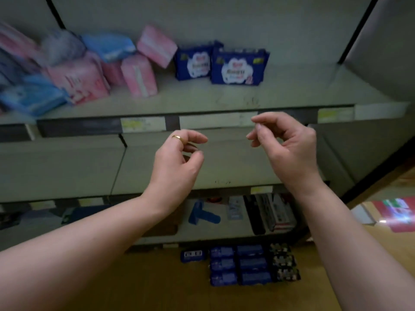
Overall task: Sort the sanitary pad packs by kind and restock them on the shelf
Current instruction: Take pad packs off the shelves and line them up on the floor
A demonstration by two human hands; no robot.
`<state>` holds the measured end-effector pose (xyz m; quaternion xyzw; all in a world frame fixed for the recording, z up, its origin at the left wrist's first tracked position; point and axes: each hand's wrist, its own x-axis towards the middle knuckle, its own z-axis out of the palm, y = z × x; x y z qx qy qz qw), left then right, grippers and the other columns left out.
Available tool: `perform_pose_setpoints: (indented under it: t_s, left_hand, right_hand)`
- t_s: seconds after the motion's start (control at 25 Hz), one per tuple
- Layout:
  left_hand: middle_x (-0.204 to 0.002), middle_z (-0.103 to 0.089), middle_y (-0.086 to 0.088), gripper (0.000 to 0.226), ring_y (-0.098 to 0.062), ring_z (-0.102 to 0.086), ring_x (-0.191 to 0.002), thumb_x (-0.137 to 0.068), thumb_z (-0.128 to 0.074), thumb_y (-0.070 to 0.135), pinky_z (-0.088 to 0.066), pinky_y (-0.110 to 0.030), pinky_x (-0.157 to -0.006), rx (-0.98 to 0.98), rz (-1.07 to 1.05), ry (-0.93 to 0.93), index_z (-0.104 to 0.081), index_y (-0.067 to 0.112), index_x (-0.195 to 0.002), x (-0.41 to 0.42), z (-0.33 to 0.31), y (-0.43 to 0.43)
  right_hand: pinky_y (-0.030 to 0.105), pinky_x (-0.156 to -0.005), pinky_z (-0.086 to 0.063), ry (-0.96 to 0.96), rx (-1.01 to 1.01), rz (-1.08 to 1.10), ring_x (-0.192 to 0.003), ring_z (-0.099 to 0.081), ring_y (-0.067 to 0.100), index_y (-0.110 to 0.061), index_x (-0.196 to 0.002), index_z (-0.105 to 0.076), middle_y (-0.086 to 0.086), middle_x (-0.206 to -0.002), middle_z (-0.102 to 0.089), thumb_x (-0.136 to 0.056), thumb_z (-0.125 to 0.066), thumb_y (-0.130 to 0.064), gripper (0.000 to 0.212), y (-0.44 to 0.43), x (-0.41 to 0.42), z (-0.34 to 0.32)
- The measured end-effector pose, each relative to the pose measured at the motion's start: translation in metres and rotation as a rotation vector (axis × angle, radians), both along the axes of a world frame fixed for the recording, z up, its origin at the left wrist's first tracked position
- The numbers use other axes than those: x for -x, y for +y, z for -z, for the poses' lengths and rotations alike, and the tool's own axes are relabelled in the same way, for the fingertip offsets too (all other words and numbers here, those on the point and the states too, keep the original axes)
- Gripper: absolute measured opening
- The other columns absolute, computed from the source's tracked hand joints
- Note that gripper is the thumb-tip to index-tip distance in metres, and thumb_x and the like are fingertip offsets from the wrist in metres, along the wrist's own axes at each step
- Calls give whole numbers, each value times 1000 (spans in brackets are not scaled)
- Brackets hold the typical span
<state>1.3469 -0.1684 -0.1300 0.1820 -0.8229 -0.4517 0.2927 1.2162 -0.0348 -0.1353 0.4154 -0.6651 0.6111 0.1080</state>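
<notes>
Two dark blue pad packs (239,67) stand upright side by side on the upper shelf (292,95), right of centre. Left of them lies a jumble of pink packs (139,75) and light blue packs (31,95). On the floor below lie several more dark blue packs (238,264) in rows. My left hand (179,158), with a gold ring, and my right hand (285,142) hover in front of the shelf edge, below the blue packs. Both hold nothing, with fingers loosely curled.
The shelf's front rail carries price labels (143,124). The middle shelf (62,167) is bare. The bottom shelf holds small boxed goods (276,212) and a blue item (202,214). Dark patterned packs (284,263) lie on the wooden floor beside the blue ones. A red sheet (397,212) lies at right.
</notes>
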Motion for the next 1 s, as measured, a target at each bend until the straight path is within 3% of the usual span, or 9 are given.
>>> perform_pose_setpoints:
  t_s: [0.4,0.48,0.56,0.64,0.72,0.84,1.0]
  left_hand:
    - [-84,-53,13,20,-2,-51,-72,-86,-54,2,-42,-15,-65,121,-61,107,-57,19,-94,35,-79,11]
    - [-82,-51,13,20,-2,-49,-67,-86,-53,1,-39,-14,-62,123,-77,88,-57,19,-94,41,-83,2]
    - [-82,-51,12,20,-2,-49,-71,-85,-53,1,-40,-12,-64,133,-100,56,-57,17,-94,53,-87,-11]
    - [-79,-53,6,21,-7,-49,-70,-84,-52,2,-40,-19,-63,100,-120,8,-58,18,-95,71,-89,-31]
    - [-78,-55,0,20,-12,-51,-68,-84,-52,1,-40,-22,-60,18,-104,-6,-57,18,-95,92,-89,-50]
    - [-89,-55,1,16,-11,-53,-78,-88,-53,2,-40,-18,-69,-3,-59,3,-58,10,-100,122,-90,-83]
    - [-93,-52,1,18,-8,-50,-83,-88,-54,0,-39,-13,-66,-46,-15,-32,-59,2,-105,157,-83,-126]
  right_hand:
    - [37,-69,-56,111,-70,6,-72,-66,22,-5,-96,-67,5,-79,-67,-86,-56,-9,16,13,22,-87]
    - [29,-71,-55,81,-81,20,-73,-65,15,-7,-93,-69,-6,-78,-65,-85,-60,-7,12,2,31,-91]
    - [10,-66,-46,51,-150,51,-66,-58,-3,-10,-91,-70,-17,-75,-59,-86,-61,-5,11,-13,43,-92]
    - [2,-63,-37,41,-298,89,-65,-53,-8,-9,-98,-69,-14,-78,-59,-87,-60,-7,14,-31,57,-91]
    - [9,-72,-39,9,-429,126,-80,-54,2,-8,-107,-65,-3,-95,-59,-88,-59,-10,20,-50,75,-85]
    - [19,-85,-38,0,-522,132,-109,-53,22,-5,-121,-56,10,-120,-53,-86,-63,-11,36,-91,108,-74]
    - [25,-98,-33,49,-729,177,-125,-41,28,-4,-139,-34,17,-140,-36,-84,-67,-16,65,-145,158,-64]
